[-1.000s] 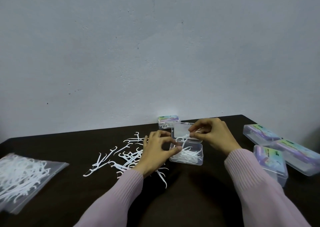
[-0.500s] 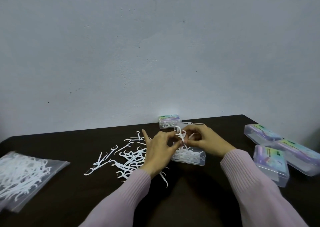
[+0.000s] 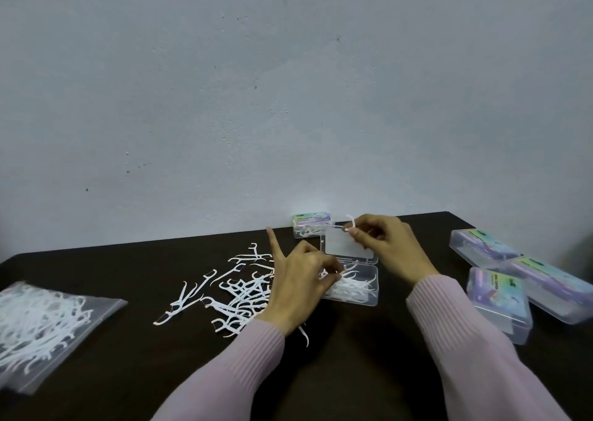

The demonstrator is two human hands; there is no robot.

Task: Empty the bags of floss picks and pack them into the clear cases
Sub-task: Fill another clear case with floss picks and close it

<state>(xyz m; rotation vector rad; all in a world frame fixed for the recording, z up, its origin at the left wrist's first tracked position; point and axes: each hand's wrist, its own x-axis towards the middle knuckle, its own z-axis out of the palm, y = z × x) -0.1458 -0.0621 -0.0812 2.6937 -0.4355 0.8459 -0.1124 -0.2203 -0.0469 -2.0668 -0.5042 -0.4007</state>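
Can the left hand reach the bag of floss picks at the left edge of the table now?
Probably yes. The bag lies flat on the table, with only bare tabletop between it and the left hand. But that hand's fingers are busy at the open case, so it must let go first.

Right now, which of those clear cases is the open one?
The open case lies between the hands, lid raised and loose picks inside. The three cases at right and one by the wall are closed.

Pale grey speckled wall (image 3: 288,84), dark brown table (image 3: 128,372)
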